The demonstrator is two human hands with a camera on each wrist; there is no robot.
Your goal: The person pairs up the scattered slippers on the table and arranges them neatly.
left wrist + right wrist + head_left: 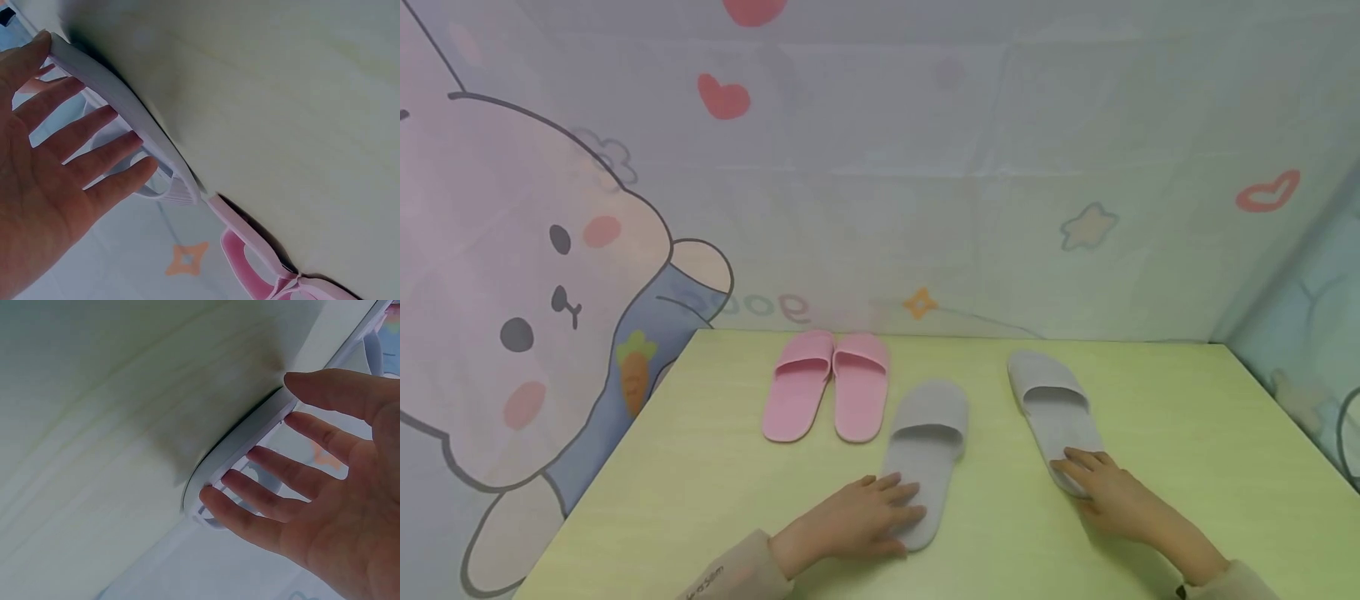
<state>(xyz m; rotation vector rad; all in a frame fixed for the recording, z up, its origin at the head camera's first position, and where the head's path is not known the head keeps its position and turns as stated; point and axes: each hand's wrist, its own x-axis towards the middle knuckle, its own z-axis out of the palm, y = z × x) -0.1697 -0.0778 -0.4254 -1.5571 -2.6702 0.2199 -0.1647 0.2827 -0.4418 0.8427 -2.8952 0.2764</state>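
Note:
Two light grey slippers lie apart on the table, toes pointing to the back. On the heel end of the left grey slipper rests my left hand, its fingers spread. The left wrist view has those fingertips along the edge of the sole, with the thumb at the heel. My right hand touches the heel part of the right grey slipper, which lies angled with its toe to the left. Its fingers are extended along the sole edge in the right wrist view. Neither hand curls round a slipper.
A pair of pink slippers, the left one and the right one, lies side by side near the back edge of the yellow-green table. Behind hangs a printed cloth with a cartoon animal, hearts and stars.

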